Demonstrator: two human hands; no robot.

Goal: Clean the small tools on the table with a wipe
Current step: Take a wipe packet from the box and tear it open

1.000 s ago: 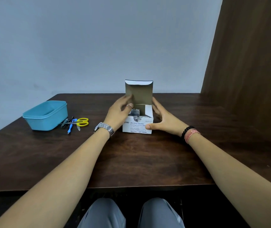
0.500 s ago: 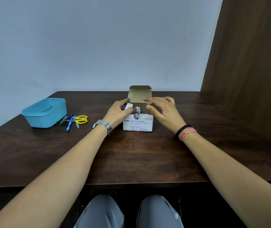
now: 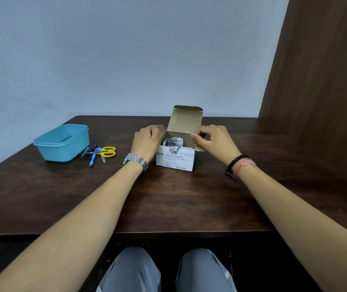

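Swab box (image 3: 175,159) at table (image 3: 168,203) centre, lid up, packets showing. L hand (image 3: 146,142) curled on box's 9 o'clock side; R hand (image 3: 214,141) pinching side flap at 3 o'clock. Scissors (image 3: 106,152) & small tools (image 3: 91,153) at 9 o'clock, touching blue tub (image 3: 63,143).

A white box (image 3: 175,159) is showing blue print and a tan lid. The tub (image 3: 62,143) is looking teal, the scissors (image 3: 105,152) yellow-handled, the table (image 3: 168,197) dark brown.
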